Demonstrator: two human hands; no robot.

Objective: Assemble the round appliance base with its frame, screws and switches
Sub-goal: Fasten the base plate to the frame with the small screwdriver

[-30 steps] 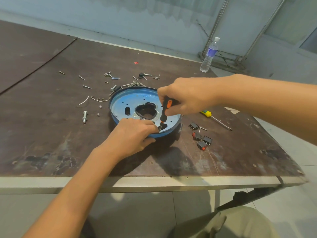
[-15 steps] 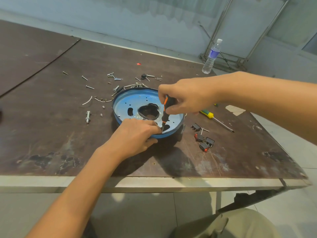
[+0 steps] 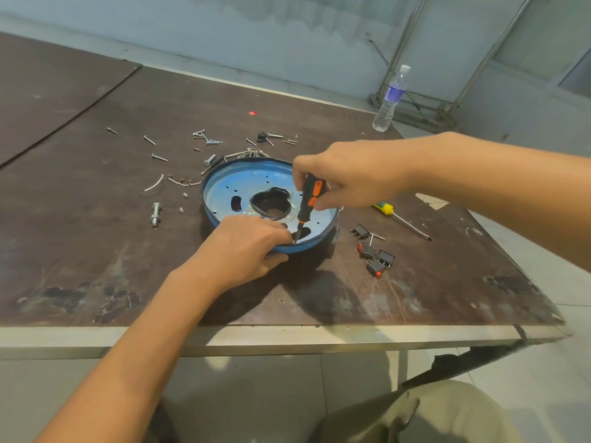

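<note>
Centrally, the round blue base (image 3: 224, 193) lies flat on the brown tabletop (image 3: 96, 235). The left hand (image 3: 243, 247) grips its near rim, fingers curled over the edge and thumb against the outside. The right hand (image 3: 345, 174) clasps a black-and-orange screwdriver (image 3: 308, 199), held nearly upright with its tip down on the base beside the left fingertips. Black switches (image 3: 375, 257) lie just right of the base, a yellow-handled screwdriver (image 3: 399, 217) lies above them, and loose screws (image 3: 204, 139) are scattered toward the upper left.
</note>
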